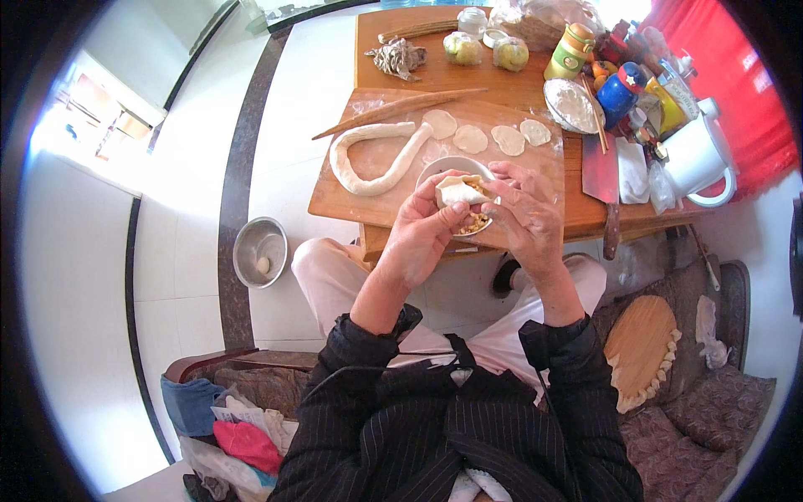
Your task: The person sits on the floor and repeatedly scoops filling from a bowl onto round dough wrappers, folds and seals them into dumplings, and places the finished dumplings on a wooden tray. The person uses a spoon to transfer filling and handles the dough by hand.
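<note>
My left hand [419, 231] holds a half-folded dumpling [455, 193], with chopped filling showing at its open right side. My right hand [534, 216] has its fingers and thumb at that open edge. Below the dumpling stands a white bowl [446, 163] with filling [475, 224] in it, partly hidden by my hands. The bowl is near the front of a floured wooden board [342, 206]. A looped dough rope [361, 186] lies left of it. Beyond the bowl are several flat round dough wrappers [470, 139] and a tapered wooden rolling pin [401, 112].
A cleaver [600, 179] lies at right, its handle over the table edge. Near it stand a flour bowl [569, 103] with chopsticks [595, 114], a blue bottle [618, 100] and a white jug [696, 150]. Dumplings line a round board [643, 345] on the sofa. A metal basin [243, 254] sits on the floor.
</note>
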Demonstrator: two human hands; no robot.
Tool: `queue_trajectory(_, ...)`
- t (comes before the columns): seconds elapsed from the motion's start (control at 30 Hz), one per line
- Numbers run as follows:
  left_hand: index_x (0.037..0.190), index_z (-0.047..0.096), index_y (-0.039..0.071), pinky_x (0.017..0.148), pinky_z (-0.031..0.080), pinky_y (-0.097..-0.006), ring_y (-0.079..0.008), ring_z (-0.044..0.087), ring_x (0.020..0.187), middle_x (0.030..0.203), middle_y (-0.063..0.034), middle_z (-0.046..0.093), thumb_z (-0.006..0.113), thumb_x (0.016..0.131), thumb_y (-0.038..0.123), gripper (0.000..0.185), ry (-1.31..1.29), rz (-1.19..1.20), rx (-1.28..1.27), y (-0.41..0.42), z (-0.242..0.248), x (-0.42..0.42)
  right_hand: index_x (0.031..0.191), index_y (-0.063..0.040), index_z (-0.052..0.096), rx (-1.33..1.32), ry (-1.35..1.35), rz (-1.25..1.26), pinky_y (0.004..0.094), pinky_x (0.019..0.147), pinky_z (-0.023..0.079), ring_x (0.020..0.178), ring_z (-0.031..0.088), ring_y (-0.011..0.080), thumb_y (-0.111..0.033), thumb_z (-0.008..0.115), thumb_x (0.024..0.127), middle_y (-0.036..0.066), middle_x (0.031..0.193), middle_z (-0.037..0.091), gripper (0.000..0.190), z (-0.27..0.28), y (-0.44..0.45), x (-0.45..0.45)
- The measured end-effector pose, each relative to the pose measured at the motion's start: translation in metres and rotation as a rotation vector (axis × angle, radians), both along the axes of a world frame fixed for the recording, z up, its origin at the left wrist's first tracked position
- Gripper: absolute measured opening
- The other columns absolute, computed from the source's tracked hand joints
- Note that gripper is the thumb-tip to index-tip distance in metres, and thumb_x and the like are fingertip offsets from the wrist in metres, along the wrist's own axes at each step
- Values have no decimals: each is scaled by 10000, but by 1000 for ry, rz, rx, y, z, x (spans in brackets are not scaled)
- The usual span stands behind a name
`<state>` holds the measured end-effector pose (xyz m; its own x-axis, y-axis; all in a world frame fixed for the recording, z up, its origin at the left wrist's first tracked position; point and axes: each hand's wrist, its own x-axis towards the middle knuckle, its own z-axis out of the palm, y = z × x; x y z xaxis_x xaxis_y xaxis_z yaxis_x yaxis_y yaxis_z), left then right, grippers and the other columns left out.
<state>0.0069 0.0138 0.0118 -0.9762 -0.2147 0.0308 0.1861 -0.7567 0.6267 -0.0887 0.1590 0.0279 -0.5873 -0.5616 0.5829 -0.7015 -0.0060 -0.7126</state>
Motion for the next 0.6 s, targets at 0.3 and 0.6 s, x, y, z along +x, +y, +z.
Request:
queue_trajectory(0.3,1257,530,44,876,516,-266,-125,598,995,1129,-56,602,595,939,47,324,0,5,-3,6,-3,-2,1008,-29,721,-1,143,-15,321,864,471,1053,573,227,-21,716,789,105,1153,636,220,-1,1,0)
queue_trajectory(0.6,1235,533,50,917,521,-298,-159,614,1043,1149,-80,615,572,950,44,288,51,-32,-12,5,-5,-2,980,-24,697,-113,-168,12,299,833,484,998,591,172,-5,705,812,88,1076,644,169,2,0,0)
